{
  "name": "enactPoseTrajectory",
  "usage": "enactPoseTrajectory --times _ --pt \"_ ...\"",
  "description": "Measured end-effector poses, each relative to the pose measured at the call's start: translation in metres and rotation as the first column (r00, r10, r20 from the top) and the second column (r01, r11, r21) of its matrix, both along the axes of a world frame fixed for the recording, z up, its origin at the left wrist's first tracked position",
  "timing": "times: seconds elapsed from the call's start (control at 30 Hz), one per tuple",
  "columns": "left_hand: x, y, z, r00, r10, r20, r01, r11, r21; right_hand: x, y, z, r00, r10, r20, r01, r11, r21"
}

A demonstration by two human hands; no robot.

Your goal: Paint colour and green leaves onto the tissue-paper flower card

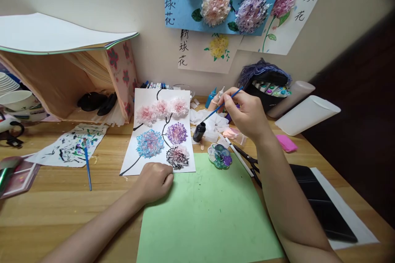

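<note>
A thin blue paintbrush [222, 104] is pinched in my right hand [242, 111], its tip at the mouth of a small black bottle [199, 132]. My left hand [156, 181] rests with curled fingers at the bottom edge of a white sheet [129, 160]; whether anything is under the fingers is hidden. The sheet carries black painted branches and textured flowers: pink ones [162, 109] along the top, a blue one [149, 144], a purple one [177, 133] and a black-and-pink one [178, 157] close to my left hand. A green mat [210, 213] lies below.
A flower-shaped palette [219, 156], a white marker [239, 157] and black scissors [248, 158] lie right of the sheet. Crumpled tissues [212, 123] sit behind the bottle. Another brush [88, 164] lies on paint-stained paper [66, 148] at left. A dark folded case [321, 201] is at right.
</note>
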State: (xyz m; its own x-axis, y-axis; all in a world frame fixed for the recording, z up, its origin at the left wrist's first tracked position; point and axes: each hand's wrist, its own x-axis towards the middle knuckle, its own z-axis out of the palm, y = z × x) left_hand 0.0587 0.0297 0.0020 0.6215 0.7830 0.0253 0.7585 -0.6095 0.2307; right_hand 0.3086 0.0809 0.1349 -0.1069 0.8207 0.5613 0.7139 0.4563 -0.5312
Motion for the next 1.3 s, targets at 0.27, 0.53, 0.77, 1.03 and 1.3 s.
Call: enactPoseTrajectory --times 0.27,0.53,0.77,1.03,1.3 --pt "0.0 0.0 0.001 1.0 0.004 0.001 -0.004 1.0 0.0 0.001 0.0 0.001 1.0 -0.019 -0.009 0.019 1.0 -0.008" --pt "0.0 -0.001 0.0 1.0 0.003 0.001 -0.003 1.0 -0.009 0.003 0.001 0.0 0.986 0.025 -0.165 -0.019 0.999 0.034" --pt "0.002 -0.001 0.001 1.0 0.011 0.0 -0.011 1.0 -0.025 -0.03 -0.008 -0.01 0.978 0.151 -0.142 -0.158 0.987 -0.038" --pt "0.002 -0.002 0.003 1.0 -0.004 0.018 0.005 0.999 -0.042 -0.063 -0.01 -0.035 0.953 0.287 0.101 -0.266 0.947 -0.183" --pt "0.002 -0.002 0.002 1.0 -0.005 0.03 0.006 0.999 -0.041 -0.066 -0.008 -0.046 0.942 0.309 0.131 -0.283 0.941 -0.186"
